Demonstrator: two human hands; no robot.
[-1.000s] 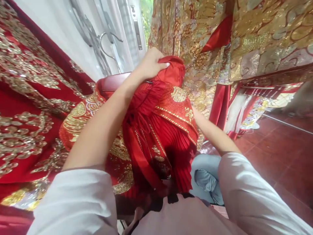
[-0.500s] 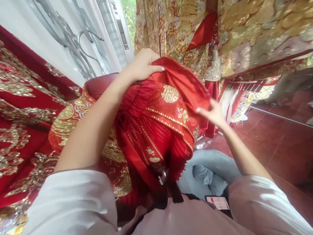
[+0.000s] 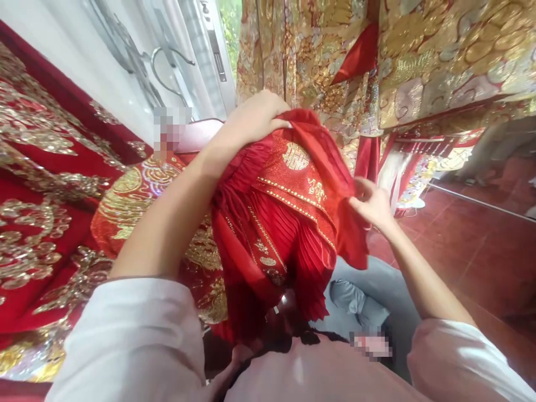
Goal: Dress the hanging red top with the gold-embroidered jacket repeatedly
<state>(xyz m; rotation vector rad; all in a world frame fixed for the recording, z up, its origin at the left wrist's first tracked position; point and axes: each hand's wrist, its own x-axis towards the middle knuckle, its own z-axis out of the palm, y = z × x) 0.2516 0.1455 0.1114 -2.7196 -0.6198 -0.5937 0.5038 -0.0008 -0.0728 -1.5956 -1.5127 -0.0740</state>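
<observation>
In front of me hangs a red garment (image 3: 297, 209) with gold embroidery, a round gold emblem and pleated panels. My left hand (image 3: 263, 114) reaches across its top, the thumb pressed over a fold of red cloth; the other fingers are mostly hidden behind the fabric. At the garment's right side my right hand (image 3: 371, 204) pinches the edge of the loose red cloth flap (image 3: 326, 145). Beneath my left forearm shows a red jacket (image 3: 129, 206) with gold embroidery, apparently on a dress form, its neck area blurred.
Gold-embroidered garments (image 3: 444, 61) hang along the back and right. A red sequinned garment (image 3: 37, 223) stands close on the left. A metal hook (image 3: 157, 70) hangs before a pale door frame (image 3: 215, 53). Grey cloth (image 3: 368, 290) lies low right, above a red tiled floor (image 3: 452, 245).
The red flap, spread wide between my hands before, is now gathered and folded lower, a piece hanging below my right hand. My right hand's fingers have closed. The view has shifted slightly.
</observation>
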